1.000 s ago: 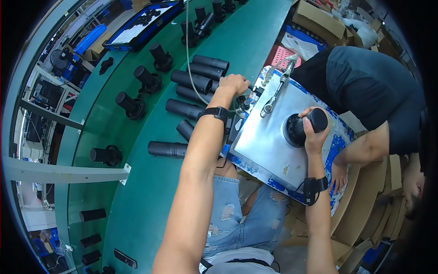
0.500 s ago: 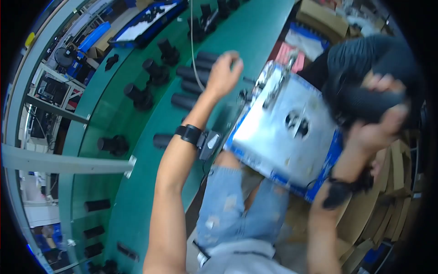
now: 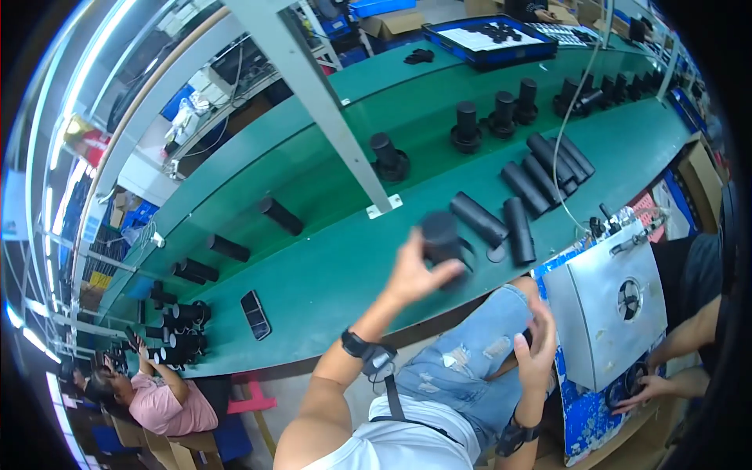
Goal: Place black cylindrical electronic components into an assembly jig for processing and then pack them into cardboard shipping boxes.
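Transfer, apparently: left hand grips a black cylindrical plastic part, slightly blurred, above the flat green bench; right hand, loosely open, holds nothing visible. Setting down would call for controlled lowering.

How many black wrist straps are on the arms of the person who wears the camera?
2: the left strap is around the wrist of the left hand, which holds a black cylinder; the right strap is behind the right hand.

A long green workbench bears a pale metal post; tube lights glow at left.
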The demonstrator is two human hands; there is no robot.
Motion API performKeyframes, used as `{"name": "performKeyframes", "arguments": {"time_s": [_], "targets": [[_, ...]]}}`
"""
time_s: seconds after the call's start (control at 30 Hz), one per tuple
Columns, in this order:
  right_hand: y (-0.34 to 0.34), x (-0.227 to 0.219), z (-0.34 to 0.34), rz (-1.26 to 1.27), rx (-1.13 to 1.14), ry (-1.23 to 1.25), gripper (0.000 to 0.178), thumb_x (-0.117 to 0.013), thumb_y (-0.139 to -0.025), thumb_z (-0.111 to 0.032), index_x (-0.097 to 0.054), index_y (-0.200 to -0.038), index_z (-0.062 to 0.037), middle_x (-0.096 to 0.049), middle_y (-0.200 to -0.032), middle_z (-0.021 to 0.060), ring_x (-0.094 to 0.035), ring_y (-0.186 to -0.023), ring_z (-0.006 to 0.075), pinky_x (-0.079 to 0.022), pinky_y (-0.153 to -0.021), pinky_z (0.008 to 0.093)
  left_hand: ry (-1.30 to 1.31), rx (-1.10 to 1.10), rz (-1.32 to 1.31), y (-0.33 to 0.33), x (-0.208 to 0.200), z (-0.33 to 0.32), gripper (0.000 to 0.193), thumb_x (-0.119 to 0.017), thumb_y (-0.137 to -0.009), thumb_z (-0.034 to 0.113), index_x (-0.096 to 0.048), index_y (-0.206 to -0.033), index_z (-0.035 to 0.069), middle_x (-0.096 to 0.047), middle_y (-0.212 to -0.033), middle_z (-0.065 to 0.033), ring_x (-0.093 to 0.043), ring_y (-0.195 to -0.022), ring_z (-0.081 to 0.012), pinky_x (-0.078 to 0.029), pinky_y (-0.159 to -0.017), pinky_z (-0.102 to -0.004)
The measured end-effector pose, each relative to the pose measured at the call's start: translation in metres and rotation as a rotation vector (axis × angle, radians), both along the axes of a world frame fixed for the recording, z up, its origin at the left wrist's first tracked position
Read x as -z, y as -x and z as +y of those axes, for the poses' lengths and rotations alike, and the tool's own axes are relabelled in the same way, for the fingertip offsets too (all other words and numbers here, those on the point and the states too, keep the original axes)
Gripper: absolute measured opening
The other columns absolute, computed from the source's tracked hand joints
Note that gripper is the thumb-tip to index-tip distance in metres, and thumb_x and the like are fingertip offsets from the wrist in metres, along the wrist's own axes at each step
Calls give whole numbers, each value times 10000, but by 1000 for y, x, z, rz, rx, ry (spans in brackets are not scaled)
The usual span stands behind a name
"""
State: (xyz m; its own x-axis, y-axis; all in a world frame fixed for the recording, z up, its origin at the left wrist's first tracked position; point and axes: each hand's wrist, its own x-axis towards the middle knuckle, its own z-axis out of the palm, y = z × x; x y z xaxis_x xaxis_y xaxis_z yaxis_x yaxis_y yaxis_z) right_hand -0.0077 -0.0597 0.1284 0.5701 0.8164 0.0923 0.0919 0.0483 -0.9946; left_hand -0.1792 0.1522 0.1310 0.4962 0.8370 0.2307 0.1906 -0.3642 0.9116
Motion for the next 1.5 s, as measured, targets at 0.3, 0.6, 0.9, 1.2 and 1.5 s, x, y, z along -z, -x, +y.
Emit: {"name": "performKeyframes", "arguments": {"time_s": [0.3,0.6,0.9,1.2,1.5], "targets": [[13,93,-71,250,80,232,201,-571,-878,-32,-548,-1071,22,-615,-1040,91,-588,-968,153,-440,-884,260,-150,-937,-75,127,75,175,636,-815,-665,298,-480,-1121,8,-645,-1007,-196,-638,-941,-342,-486,-830,-413],[25,168,-93,188,111,389,180,-624,-868,-65,-549,-1018,0,-595,-901,44,-571,-810,97,-460,-736,212,-189,-871,319,129,68,254,586,-722,-762,407,-519,-1128,-4,-629,-1054,-236,-599,-988,-408,-471,-862,-461],[15,195,-91,296,123,355,104,-603,-873,-49,-553,-959,-21,-568,-837,10,-518,-742,72,-422,-673,203,-353,-798,912,240,47,213,354,-638,-841,328,-568,-1137,146,-534,-1184,-187,-579,-973,-425,-487,-798,-512],[18,173,-106,288,133,327,74,-606,-878,-63,-552,-917,-30,-563,-814,3,-516,-728,76,-410,-672,200,-463,-608,618,221,-34,105,185,-586,-848,224,-622,-968,87,-603,-897,-109,-611,-829,-291,-478,-754,-373],[17,29,-20,410,-293,34,320,-549,-943,-228,-534,-1155,11,-604,-1019,83,-604,-899,141,-489,-801,278,148,647,-63,5,-17,-21,389,-413,-999,313,-623,-907,-1,-627,-906,-92,-584,-859,-196,-449,-811,-323]]}}
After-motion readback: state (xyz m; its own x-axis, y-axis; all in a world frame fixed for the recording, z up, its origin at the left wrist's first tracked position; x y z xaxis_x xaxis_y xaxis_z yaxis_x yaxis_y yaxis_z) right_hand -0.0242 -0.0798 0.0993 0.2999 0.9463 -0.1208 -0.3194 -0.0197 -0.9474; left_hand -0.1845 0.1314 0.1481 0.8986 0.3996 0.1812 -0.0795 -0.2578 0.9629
